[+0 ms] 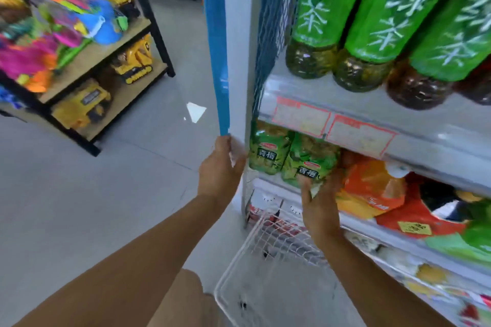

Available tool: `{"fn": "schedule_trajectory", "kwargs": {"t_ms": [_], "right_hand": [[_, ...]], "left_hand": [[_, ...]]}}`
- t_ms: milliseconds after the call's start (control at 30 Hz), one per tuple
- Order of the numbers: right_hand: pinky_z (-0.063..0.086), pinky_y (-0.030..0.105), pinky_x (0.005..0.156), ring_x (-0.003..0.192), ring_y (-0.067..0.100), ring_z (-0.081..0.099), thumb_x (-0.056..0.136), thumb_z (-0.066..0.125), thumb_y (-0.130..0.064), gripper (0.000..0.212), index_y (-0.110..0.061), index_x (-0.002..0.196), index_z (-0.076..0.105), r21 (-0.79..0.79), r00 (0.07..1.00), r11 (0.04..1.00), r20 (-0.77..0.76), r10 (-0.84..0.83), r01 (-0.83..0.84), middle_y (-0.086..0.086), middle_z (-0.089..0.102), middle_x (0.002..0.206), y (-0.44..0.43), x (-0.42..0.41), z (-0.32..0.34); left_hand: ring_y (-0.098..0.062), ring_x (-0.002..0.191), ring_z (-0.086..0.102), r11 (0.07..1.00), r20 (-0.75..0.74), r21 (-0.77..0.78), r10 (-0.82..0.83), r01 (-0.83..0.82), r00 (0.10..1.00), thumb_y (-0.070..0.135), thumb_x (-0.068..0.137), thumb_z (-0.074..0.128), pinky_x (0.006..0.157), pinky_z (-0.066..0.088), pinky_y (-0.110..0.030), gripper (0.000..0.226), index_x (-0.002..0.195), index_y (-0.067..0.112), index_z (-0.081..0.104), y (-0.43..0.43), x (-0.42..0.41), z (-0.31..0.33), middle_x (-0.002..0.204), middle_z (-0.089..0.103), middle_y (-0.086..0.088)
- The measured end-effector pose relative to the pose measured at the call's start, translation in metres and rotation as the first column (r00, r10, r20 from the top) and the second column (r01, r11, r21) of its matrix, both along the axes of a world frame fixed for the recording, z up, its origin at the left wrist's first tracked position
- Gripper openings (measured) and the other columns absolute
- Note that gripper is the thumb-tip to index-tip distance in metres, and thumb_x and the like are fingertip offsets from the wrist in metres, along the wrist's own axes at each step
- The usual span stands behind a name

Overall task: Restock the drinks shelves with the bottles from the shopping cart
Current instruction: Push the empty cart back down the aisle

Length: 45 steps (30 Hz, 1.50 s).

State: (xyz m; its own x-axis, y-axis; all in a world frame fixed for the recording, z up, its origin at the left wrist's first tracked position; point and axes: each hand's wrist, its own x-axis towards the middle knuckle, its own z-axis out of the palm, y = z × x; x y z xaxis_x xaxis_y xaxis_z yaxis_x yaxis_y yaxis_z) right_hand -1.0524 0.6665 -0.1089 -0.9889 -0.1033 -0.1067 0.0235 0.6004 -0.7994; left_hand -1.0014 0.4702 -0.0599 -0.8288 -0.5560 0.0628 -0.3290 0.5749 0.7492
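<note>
My right hand (pixel 320 204) grips a green plum-tea bottle (pixel 309 159) at the front of the middle drinks shelf (pixel 268 180), beside a second bottle of the same kind (pixel 267 150). My left hand (pixel 221 167) grips the white end panel (pixel 239 61) of the shelving unit. On the shelf above stand three large green-tea bottles (pixel 390 21) with green labels. Orange and red bottles (pixel 372 188) fill the middle shelf to the right. The white wire shopping cart (pixel 255 260) stands below my hands, against the unit.
A black-framed wooden rack (pixel 87 56) with colourful toys and yellow toy trucks stands at the left across grey floor (pixel 93 207). Price-tag strips (pixel 332 122) line the shelf edge. More blurred goods lie on lower shelves at the bottom right.
</note>
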Motion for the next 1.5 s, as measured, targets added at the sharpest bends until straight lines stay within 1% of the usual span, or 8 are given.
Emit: {"fn": "schedule_trajectory", "kwargs": {"t_ms": [67, 167, 333, 500, 667, 900, 1100, 1500], "right_hand": [[0.042, 0.032, 0.086, 0.126, 0.035, 0.049, 0.096, 0.048, -0.042, 0.078, -0.014, 0.153, 0.003, 0.105, 0.959, 0.994, 0.284, -0.007, -0.024, 0.017, 0.034, 0.151, 0.008, 0.025, 0.022], [0.042, 0.032, 0.076, 0.105, 0.029, 0.059, 0.095, 0.05, -0.043, 0.069, -0.018, 0.15, 0.018, 0.131, 0.892, 0.986, 0.451, 0.038, -0.107, 0.013, 0.043, 0.147, 0.031, 0.079, 0.059], [0.04, 0.031, 0.101, 0.128, 0.02, 0.049, 0.096, 0.043, -0.05, 0.06, -0.022, 0.147, 0.03, 0.202, 0.811, 0.95, 0.579, 0.081, -0.239, 0.005, 0.043, 0.146, 0.1, 0.163, 0.13], [0.034, 0.032, 0.106, 0.133, 0.021, 0.041, 0.098, 0.04, -0.049, 0.059, -0.02, 0.148, 0.027, 0.334, 0.815, 0.827, 0.53, 0.232, -0.452, 0.003, 0.039, 0.148, 0.213, 0.214, 0.15], [0.042, 0.037, 0.101, 0.126, 0.022, 0.045, 0.097, 0.044, -0.045, 0.054, -0.021, 0.143, 0.034, 0.468, 0.784, 0.667, 0.543, 0.301, -0.58, 0.004, 0.045, 0.138, 0.308, 0.217, 0.162], [0.04, 0.034, 0.102, 0.128, 0.024, 0.043, 0.099, 0.037, -0.047, 0.057, -0.016, 0.146, 0.032, 0.598, 0.727, 0.415, 0.535, 0.432, -0.686, 0.008, 0.042, 0.14, 0.354, 0.188, 0.168], [0.034, 0.038, 0.108, 0.133, 0.029, 0.037, 0.096, 0.046, -0.044, 0.055, -0.015, 0.142, 0.039, 0.648, 0.662, 0.281, 0.469, 0.585, -0.708, 0.012, 0.038, 0.146, 0.356, 0.144, 0.151], [0.039, 0.055, 0.105, 0.125, 0.044, 0.049, 0.078, 0.072, -0.044, 0.062, -0.01, 0.127, 0.06, 0.623, 0.088, -0.265, 0.476, 0.875, -0.736, 0.021, 0.058, 0.128, 0.379, 0.041, 0.083]], "left_hand": [[-0.029, 0.103, 0.066, 0.999, 0.167, -0.015, -0.028, 0.031, 0.986, 0.032, 0.093, 0.058, 0.087, 0.052, -0.043, 0.032, 0.121, 0.031, 0.044, 0.004, 0.015, 0.025, 0.117, 0.065, 0.001], [-0.023, 0.122, 0.056, 0.996, 0.372, 0.09, -0.038, 0.005, 0.928, 0.033, 0.094, 0.058, 0.098, 0.046, -0.038, 0.058, 0.145, 0.023, 0.032, 0.032, 0.062, 0.054, 0.138, 0.053, -0.002], [-0.013, 0.127, 0.049, 0.964, 0.558, 0.226, -0.245, 0.139, 0.793, 0.037, 0.094, 0.057, 0.103, 0.043, -0.037, 0.061, 0.148, 0.028, 0.029, 0.118, 0.176, 0.078, 0.151, 0.035, 0.007], [-0.011, 0.096, 0.057, 0.962, 0.621, 0.258, -0.234, 0.087, 0.748, 0.04, 0.095, 0.056, 0.092, 0.046, -0.033, 0.056, 0.144, 0.027, 0.033, 0.206, 0.261, 0.08, 0.142, 0.044, 0.004], [-0.021, 0.12, 0.054, 0.959, 0.69, 0.273, -0.142, -0.073, 0.71, 0.041, 0.091, 0.059, 0.099, 0.046, -0.04, 0.056, 0.141, 0.028, 0.037, 0.287, 0.314, 0.077, 0.141, 0.049, 0.003], [-0.021, 0.126, 0.051, 0.897, 0.697, 0.42, -0.221, -0.138, 0.682, 0.042, 0.093, 0.049, 0.099, 0.036, -0.023, 0.05, 0.141, 0.028, 0.04, 0.364, 0.329, 0.097, 0.141, 0.048, 0.0], [-0.018, 0.125, 0.051, 0.906, 0.662, 0.408, -0.21, -0.111, 0.72, 0.047, 0.089, 0.056, 0.104, 0.044, -0.041, 0.057, 0.141, 0.029, 0.041, 0.399, 0.304, 0.089, 0.14, 0.049, 0.001], [-0.018, 0.132, 0.045, 0.878, 0.693, 0.251, 0.131, -0.408, 0.709, 0.05, 0.096, 0.048, 0.112, 0.034, -0.038, 0.053, 0.143, 0.028, 0.039, 0.509, 0.236, 0.043, 0.141, 0.048, 0.004]]}}
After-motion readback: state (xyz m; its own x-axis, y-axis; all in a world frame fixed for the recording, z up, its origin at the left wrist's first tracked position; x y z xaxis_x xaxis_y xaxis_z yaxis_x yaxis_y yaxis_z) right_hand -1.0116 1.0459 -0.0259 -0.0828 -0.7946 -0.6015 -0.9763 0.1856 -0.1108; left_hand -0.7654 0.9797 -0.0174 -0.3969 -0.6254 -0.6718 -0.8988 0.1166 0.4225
